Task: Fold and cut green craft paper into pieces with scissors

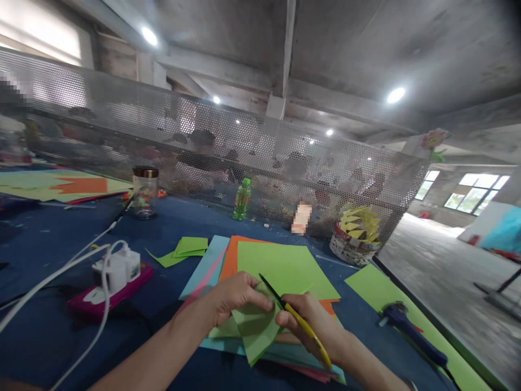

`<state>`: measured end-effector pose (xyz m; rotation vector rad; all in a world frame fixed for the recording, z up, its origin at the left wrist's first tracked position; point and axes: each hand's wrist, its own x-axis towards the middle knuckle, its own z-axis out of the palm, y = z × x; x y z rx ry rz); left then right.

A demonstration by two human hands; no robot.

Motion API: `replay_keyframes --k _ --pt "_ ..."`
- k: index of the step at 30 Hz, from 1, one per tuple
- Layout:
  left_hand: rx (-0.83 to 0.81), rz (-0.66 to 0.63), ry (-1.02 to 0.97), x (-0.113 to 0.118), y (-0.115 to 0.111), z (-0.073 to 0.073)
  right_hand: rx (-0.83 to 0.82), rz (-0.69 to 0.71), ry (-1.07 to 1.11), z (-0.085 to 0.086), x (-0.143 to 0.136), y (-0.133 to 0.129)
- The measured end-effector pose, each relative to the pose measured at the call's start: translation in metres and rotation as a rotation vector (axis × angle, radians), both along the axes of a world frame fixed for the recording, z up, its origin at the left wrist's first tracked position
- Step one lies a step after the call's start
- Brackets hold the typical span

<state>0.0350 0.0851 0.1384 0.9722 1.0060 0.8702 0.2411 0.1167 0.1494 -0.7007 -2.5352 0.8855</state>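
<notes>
My left hand (240, 296) pinches a folded piece of green paper (256, 331) above a stack of coloured sheets. Close beside it, my right hand (311, 317) is closed around yellow-handled scissors (307, 328), whose dark blades point up and left over the green piece. Its thumb and forefinger are near the paper's right edge; whether they touch it is hard to tell. Under both hands lies the stack, with a large green sheet (285, 266) on top and orange, blue and pink sheets showing around it. Small green pieces (191, 247) lie left of the stack.
A magenta power strip (118, 298) with white cables is at left. Behind stand a lidded jar (145, 193), a green bottle (242, 200) and a basket (352, 250) of yellow pieces, before a mesh screen (223, 146). A glue gun (415, 334) rests on green paper at right.
</notes>
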Motion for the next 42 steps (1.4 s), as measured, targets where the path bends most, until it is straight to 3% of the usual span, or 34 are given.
replay_keyframes --k 6,11,13,19,23,27,32,39,42 --pt "0.017 0.044 0.033 -0.001 0.002 0.001 0.022 -0.120 -0.017 -0.005 0.006 0.006" --pt "0.058 0.232 0.016 -0.002 0.007 0.000 -0.021 -0.432 0.011 -0.004 0.018 0.014" --pt "0.071 0.295 -0.002 -0.003 0.008 0.001 -0.006 -0.491 -0.031 0.000 0.025 0.014" --pt "0.163 0.448 0.014 -0.011 0.011 0.002 0.226 -0.456 -0.416 0.000 0.053 -0.007" --pt "0.201 0.449 -0.008 -0.013 0.012 -0.001 0.220 -0.295 -0.464 -0.008 0.066 -0.028" --pt "0.172 0.428 -0.006 -0.008 0.010 -0.003 0.229 -0.282 -0.377 0.008 0.063 -0.034" --pt "0.124 0.399 0.004 0.002 0.006 0.000 0.202 -0.362 -0.012 0.026 0.034 -0.015" --pt "0.142 0.340 0.007 0.017 -0.001 -0.004 0.238 -0.454 0.047 0.010 -0.005 0.000" --pt "0.155 0.297 0.058 0.023 -0.005 -0.007 0.055 -0.406 0.059 0.000 -0.008 0.006"
